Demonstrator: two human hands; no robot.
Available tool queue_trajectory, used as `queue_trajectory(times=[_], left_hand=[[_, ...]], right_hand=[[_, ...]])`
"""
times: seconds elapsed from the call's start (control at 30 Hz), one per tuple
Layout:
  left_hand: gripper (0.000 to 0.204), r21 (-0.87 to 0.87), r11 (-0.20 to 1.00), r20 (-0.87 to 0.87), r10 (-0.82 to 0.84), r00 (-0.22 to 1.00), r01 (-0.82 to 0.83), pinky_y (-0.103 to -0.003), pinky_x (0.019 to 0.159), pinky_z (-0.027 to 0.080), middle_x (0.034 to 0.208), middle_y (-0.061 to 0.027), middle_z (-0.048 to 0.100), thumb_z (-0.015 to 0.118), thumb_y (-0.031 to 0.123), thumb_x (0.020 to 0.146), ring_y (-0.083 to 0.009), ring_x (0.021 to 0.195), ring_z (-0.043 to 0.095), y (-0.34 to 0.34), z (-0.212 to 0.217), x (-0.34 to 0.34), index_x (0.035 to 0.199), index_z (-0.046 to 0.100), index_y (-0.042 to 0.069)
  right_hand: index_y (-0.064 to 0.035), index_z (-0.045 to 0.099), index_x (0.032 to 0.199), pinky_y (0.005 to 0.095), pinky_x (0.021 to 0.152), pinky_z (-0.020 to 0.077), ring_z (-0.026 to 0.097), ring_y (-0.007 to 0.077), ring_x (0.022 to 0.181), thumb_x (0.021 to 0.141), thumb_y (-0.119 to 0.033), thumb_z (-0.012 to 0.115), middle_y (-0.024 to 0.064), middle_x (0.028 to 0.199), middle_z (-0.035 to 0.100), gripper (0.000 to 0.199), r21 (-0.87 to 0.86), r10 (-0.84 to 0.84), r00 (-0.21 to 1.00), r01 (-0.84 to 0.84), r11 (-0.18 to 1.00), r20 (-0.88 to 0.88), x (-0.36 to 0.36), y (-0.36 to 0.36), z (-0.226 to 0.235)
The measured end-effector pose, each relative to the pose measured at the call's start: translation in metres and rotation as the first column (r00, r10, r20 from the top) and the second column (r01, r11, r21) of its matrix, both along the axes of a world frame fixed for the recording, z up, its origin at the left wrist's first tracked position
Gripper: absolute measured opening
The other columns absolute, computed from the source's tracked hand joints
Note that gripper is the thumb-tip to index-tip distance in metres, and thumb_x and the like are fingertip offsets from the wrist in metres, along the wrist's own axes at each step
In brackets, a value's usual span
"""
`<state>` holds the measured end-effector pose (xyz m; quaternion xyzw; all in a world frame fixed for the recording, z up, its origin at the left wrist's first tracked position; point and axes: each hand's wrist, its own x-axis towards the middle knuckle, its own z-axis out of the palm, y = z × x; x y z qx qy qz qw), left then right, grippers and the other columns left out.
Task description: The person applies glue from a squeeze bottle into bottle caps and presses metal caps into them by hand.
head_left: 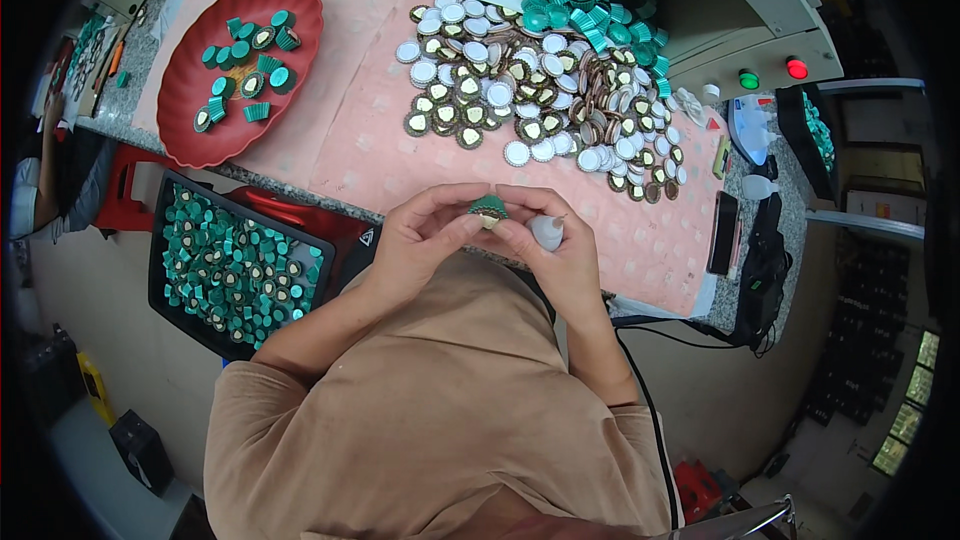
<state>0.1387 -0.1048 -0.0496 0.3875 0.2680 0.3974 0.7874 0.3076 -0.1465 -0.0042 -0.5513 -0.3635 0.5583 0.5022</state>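
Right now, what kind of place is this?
Likely a small assembly or craft workbench. A heap of round caps covers the pink mat, a black tray holds finished green pieces, and both hands work one green piece.

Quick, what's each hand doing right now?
Left hand: closed on the small green cap.
Right hand: pinching the same green cap, with a small white bottle tucked in its fingers.

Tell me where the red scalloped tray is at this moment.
In the head view, the red scalloped tray lies at the upper left, on the pink mat, left of the pile of round caps.
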Motion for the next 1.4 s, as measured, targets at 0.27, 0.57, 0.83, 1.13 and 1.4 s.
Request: queue_trajectory(times=[0.27,0.57,0.83,1.13,1.4], left_hand=[[0.03,0.189,0.982,-0.124,0.051,0.991,-0.027,-0.025,0.09,0.047,0.119,-0.0087,0.058,0.057,0.002,0.092,-0.0124,0.106,0.057,0.008,-0.002,0.006,0.121,0.058,0.001],[0.032,0.265,0.964,-0.172,0.037,0.984,0.01,-0.024,0.082,0.047,0.106,-0.0052,0.059,0.061,0.004,0.089,-0.0104,0.097,0.056,0.013,-0.002,0.003,0.121,0.061,0.004],[0.047,0.901,0.427,-0.385,0.864,0.326,-0.069,-0.036,0.086,0.045,0.107,-0.0134,0.057,0.067,-0.002,0.075,-0.0289,0.097,0.055,0.093,0.046,-0.093,0.12,0.054,0.003],[0.019,0.944,0.246,-0.315,0.873,0.372,0.221,-0.039,0.085,0.037,0.098,-0.0063,0.057,0.073,0.023,0.076,-0.0268,0.101,0.049,0.224,0.051,0.023,0.092,0.069,0.013],[0.025,0.815,0.564,-0.561,0.715,0.417,0.131,-0.04,0.083,0.044,0.096,-0.0087,0.058,0.076,0.03,0.075,-0.0263,0.097,0.052,0.272,0.015,0.049,0.087,0.066,0.01]], right_hand=[[0.0005,0.056,0.108,0.0223,0.075,0.0483,0.058,0.0079,0.087,0.086,-0.003,0.065,0.0034,0.097,0.062,0.024,0.105,-0.041,0.996,0.032,0.994,0.079,-0.004,0.005,-0.014],[0.0,0.055,0.105,0.0215,0.076,0.048,0.056,0.0071,0.086,0.087,-0.002,0.063,0.0042,0.094,0.061,0.02,0.055,-0.096,0.993,0.1,0.994,-0.063,-0.008,0.005,-0.025],[0.0012,0.059,0.114,0.0219,0.072,0.0482,0.059,0.0078,0.082,0.088,-0.009,0.063,0.0052,0.099,0.064,0.028,0.204,-0.006,0.984,-0.03,0.978,0.176,0.025,0.014,-0.031],[-0.0023,0.038,0.115,0.0248,0.078,0.0475,0.057,0.0119,0.09,0.088,0.0,0.06,0.0081,0.1,0.06,0.035,0.222,-0.036,0.941,-0.043,0.974,0.337,0.026,-0.003,-0.029],[-0.004,0.038,0.111,0.0218,0.072,0.0488,0.059,0.0115,0.092,0.089,0.0,0.059,0.0108,0.103,0.063,0.031,0.311,-0.157,0.967,0.089,0.946,0.2,0.037,-0.03,-0.038]])
